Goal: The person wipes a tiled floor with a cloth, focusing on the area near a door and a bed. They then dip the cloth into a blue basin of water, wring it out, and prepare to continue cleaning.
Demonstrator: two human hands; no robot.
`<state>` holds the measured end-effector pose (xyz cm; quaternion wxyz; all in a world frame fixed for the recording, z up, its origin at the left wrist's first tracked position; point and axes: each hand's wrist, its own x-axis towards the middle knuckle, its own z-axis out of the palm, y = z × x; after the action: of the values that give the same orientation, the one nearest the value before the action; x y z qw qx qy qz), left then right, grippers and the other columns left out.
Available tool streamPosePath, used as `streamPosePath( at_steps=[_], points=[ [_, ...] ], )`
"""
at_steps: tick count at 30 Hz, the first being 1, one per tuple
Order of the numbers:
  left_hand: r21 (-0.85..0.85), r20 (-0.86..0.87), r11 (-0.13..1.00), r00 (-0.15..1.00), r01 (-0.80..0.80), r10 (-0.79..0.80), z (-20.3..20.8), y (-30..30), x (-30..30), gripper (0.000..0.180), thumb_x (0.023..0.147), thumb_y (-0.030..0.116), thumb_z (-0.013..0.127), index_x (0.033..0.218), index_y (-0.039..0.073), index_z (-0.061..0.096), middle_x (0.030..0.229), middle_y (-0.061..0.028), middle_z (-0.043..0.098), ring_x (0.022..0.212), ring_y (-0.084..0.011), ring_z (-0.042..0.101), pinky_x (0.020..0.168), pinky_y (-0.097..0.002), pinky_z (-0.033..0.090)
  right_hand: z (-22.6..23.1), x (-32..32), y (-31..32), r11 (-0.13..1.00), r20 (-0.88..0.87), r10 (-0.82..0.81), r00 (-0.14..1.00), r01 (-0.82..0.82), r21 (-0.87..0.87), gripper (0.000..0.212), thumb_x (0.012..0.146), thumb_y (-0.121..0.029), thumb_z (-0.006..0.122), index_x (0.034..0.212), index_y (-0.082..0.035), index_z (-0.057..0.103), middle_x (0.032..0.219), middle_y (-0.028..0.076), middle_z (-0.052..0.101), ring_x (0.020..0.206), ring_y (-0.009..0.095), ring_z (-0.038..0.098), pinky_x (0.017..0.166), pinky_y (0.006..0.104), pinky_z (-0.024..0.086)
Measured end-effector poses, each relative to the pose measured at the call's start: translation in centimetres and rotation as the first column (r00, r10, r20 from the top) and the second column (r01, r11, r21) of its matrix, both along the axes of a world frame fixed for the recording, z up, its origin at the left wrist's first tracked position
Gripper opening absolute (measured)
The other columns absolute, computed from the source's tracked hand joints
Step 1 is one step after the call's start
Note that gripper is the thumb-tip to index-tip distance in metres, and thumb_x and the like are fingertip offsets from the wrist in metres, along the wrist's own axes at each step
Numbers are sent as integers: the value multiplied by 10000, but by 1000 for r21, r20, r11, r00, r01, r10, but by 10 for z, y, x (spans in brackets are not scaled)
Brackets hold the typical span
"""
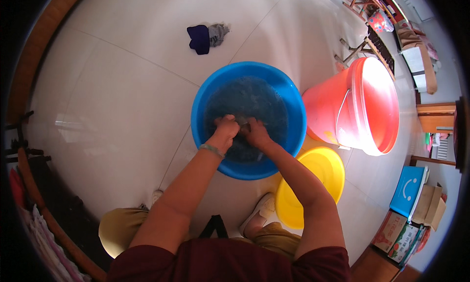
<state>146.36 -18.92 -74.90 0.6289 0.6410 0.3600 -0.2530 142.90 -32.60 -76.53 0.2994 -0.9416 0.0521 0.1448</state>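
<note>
A round blue basin (199, 93) on the floor holds dark, cloudy water. Both of my hands are down at the water, close together near the middle of the basin. My left hand (227, 129) is closed, a green bangle at its wrist. Opposite it, my right hand (257, 134) has its fingers bent inward. Between them shows a small piece of wet, grey cloth (241, 120), pinched by both hands; most of it is hidden by fingers and murky water. Beyond the basin lie a dark blue cloth piece (199, 39) and a crumpled grey one (217, 34), touching each other.
Right of the basin stands a tall pink bucket (330, 103) with a wire handle. A yellow basin (330, 172) sits nearer, partly behind my right arm. Folding stools (362, 49) and a blue box (408, 190) are further right. Wooden furniture (36, 203) edges the left.
</note>
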Motion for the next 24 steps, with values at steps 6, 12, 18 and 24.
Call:
streamPosePath(
  at_steps=[6,12,18,24],
  points=[
    [-148,49,982,991,-116,124,54,18,13,240,847,16,558,1072,47,636,977,-90,628,881,-199,558,736,-311,459,80,38,-54,783,-246,-236,940,334,525,208,900,-235,611,1019,-70,563,943,61,622,905,252,609,771,374,491],
    [-21,411,996,908,-82,83,63,44,31,170,912,15,475,1043,35,581,963,-83,588,793,-148,532,664,-286,450,117,34,-83,611,-407,-416,813,582,538,234,929,-283,594,1053,-85,585,931,36,603,837,172,580,727,338,493],
    [-177,56,984,998,20,-11,68,26,18,400,975,268,485,1347,130,433,1234,-87,502,1123,-243,486,894,-474,444,31,22,-65,872,99,-490,866,487,56,311,920,-328,582,1133,-102,562,1169,124,553,1015,240,559,850,398,515],
    [-468,-83,881,996,-72,37,70,-9,6,579,962,514,452,1404,146,383,1407,-116,427,1328,-285,371,1011,-544,393,69,29,15,-7,-628,-442,641,697,717,474,871,-269,652,1253,-49,476,1163,156,560,1077,302,546,897,402,484]
  ],
)
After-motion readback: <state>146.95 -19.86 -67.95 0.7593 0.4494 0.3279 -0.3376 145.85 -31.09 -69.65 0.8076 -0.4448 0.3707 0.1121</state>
